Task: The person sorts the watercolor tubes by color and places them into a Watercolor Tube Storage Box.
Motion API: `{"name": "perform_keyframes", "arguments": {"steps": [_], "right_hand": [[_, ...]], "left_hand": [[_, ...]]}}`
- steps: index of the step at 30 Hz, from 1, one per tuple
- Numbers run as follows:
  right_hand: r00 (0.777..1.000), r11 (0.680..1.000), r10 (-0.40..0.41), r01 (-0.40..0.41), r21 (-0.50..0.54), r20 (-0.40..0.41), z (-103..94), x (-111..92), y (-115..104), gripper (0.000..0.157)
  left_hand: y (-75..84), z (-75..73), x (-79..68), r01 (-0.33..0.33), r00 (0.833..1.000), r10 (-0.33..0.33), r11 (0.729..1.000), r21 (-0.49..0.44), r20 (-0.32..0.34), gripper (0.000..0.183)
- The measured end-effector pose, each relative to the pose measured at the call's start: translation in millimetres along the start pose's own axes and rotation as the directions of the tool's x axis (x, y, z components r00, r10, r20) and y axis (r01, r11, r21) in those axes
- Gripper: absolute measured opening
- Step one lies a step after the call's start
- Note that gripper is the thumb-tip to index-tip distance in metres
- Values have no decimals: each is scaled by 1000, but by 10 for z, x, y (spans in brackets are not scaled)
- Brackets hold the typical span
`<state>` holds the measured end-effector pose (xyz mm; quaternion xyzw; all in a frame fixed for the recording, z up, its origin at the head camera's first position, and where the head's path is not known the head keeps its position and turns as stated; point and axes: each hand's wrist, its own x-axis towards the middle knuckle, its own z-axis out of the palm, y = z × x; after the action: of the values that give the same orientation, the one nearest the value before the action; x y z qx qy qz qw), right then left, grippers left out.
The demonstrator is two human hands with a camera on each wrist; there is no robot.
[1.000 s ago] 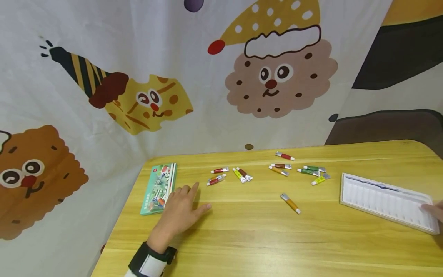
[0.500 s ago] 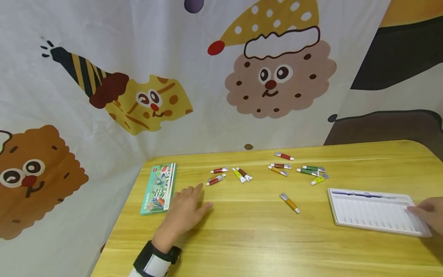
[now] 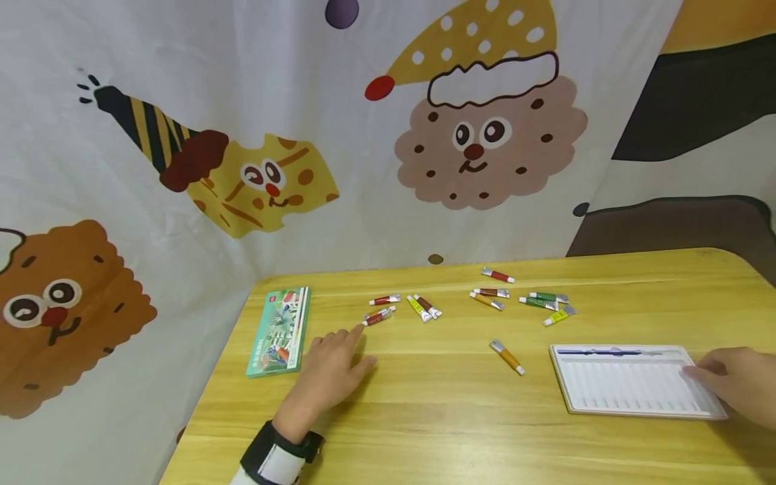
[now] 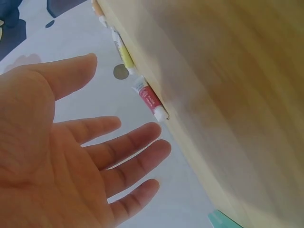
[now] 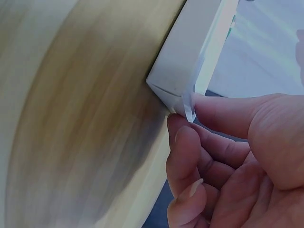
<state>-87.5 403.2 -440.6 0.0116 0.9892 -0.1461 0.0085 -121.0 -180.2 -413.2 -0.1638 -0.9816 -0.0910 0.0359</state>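
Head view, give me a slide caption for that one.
Left hand near scattered small tubes, right hand gripping a white tray on a wooden table.

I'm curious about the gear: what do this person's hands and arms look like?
The left hand is bare, with a black wristband bearing a white patch and small dark block, then white sleeve. The right hand is bare too, wrist unseen.

Left of the white tray [image 3: 630, 387], I can slide over the wood [image 3: 436, 411], around one orange tube [image 3: 507, 357]. Behind the tray's left end, a yellow tube [image 3: 558, 316] blocks me.
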Motion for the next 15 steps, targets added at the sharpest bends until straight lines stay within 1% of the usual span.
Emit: {"name": "perform_keyframes", "arguments": {"steps": [2,6,10,15], "right_hand": [[999,1000,-12,13,-22,29,3,2,-51,26],[995,999,-46,47,-10,92,7,8,-151,29],[986,1000,-25,27,-12,165,2,25,-253,36],[978,1000,-21,24,-12,209,-3,32,-399,36]], "left_hand": [[7,10,3,-6,1000,6,1000,-3,0,63],[35,19,14,-31,1000,31,999,-23,-3,56],[79,12,25,-45,999,45,998,-45,13,50],[159,-8,38,-50,998,54,995,-83,45,47]]}}
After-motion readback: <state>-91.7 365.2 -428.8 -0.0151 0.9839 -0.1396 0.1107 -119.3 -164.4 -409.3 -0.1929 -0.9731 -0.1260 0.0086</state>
